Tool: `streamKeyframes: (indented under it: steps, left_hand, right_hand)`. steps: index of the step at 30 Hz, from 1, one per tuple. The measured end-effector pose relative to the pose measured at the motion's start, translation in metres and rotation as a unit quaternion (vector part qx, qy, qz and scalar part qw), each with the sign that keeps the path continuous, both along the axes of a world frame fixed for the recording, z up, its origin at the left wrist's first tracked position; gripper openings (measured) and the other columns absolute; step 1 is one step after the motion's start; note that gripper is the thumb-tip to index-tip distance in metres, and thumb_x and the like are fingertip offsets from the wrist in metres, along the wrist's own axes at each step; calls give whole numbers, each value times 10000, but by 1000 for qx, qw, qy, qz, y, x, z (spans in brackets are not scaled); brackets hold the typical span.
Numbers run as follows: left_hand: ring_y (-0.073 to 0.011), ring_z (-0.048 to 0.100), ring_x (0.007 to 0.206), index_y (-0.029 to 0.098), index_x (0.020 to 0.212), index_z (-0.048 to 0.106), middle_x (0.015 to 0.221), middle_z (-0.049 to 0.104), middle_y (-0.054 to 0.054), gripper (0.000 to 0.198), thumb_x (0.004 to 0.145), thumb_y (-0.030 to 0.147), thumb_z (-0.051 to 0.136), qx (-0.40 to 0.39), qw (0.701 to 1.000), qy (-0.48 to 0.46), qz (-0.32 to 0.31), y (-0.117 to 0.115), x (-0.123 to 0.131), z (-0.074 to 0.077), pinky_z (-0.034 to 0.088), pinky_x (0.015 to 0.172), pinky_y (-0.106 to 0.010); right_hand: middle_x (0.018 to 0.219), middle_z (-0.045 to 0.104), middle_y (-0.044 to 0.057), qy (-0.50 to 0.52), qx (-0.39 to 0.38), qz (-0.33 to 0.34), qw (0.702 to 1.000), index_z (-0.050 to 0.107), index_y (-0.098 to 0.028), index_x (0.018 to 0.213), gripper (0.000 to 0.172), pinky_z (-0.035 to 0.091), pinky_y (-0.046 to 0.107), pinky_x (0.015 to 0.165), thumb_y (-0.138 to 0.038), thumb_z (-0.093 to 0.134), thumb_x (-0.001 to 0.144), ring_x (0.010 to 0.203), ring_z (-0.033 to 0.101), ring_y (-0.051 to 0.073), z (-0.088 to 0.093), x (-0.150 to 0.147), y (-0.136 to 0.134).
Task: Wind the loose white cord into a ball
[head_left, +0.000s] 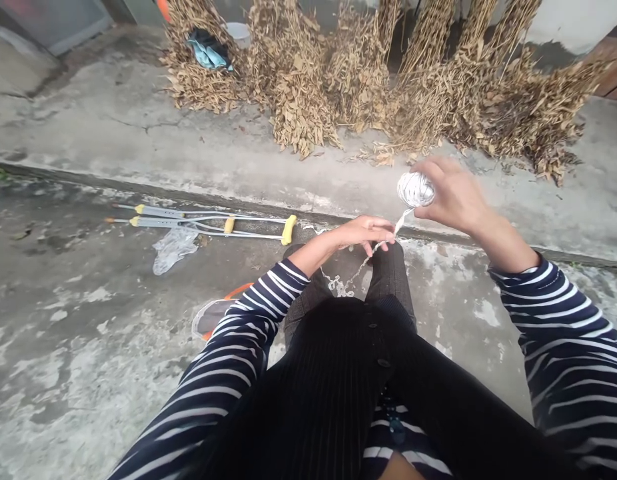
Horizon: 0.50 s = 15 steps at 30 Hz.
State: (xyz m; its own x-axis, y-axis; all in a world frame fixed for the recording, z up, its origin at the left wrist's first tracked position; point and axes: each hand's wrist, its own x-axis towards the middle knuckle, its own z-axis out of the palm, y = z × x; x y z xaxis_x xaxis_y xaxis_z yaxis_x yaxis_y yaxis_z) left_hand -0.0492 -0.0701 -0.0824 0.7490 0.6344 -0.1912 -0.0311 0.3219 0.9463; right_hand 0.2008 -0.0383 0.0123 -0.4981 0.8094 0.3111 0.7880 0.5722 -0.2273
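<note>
Raised at the right, my right hand (451, 193) grips a ball of white twine (416, 190), fingers around its right side and a little blurred. A strand of the twine (402, 223) runs down from the ball to my left hand (366, 233). The left fingers are closed around this strand, thumb side up, in front of my knees. Below the left hand the twisted strand hangs on between my legs, where loose curls of twine (341, 285) bunch up.
A pair of crutches (213, 223) with yellow pads lies on the concrete at left, beside a clear plastic bag (176, 250). A grey and orange object (211, 317) is near my left arm. Bundles of dried plants (308, 80) lean along the wall behind a low step (138, 137).
</note>
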Motion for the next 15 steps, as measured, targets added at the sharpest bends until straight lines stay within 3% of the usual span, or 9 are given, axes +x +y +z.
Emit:
streamKeyframes:
  steps: [3, 7, 12, 15]
  left_hand:
    - [-185, 754, 954, 100, 1102, 727, 1106, 777, -165, 403, 839, 381, 848, 35, 997, -39, 64, 2, 15, 13, 561, 622, -202]
    - [-149, 745, 737, 76, 938, 713, 817, 763, -105, 361, 897, 424, 800, 44, 992, -57, 106, -4, 29, 20, 553, 598, -214]
    - [-125, 666, 487, 99, 974, 685, 615, 703, -39, 478, 917, 569, 753, 8, 992, -67, 106, -13, 35, 27, 446, 467, -196]
    - [-109, 621, 426, 107, 896, 670, 553, 664, -20, 426, 960, 526, 713, 4, 994, -62, 91, -15, 35, 34, 416, 447, -191]
  right_hand:
    - [1455, 591, 134, -18, 19, 3, 1000, 601, -251, 1429, 819, 500, 671, 1053, -480, 883, 694, 1303, 541, 462, 8, -6, -8]
    - [1467, 585, 150, -11, 57, 7, 998, 567, -264, 1460, 754, 509, 677, 1055, -606, 760, 817, 1327, 536, 448, 9, -8, -15]
    - [1484, 567, 147, 2, 94, 9, 996, 526, -280, 1500, 763, 498, 673, 1067, -652, 691, 854, 1354, 528, 436, 4, -8, -16]
    - [1478, 570, 145, 0, 115, 16, 993, 523, -290, 1493, 747, 489, 656, 1087, -695, 643, 877, 1347, 538, 417, 4, -9, -16]
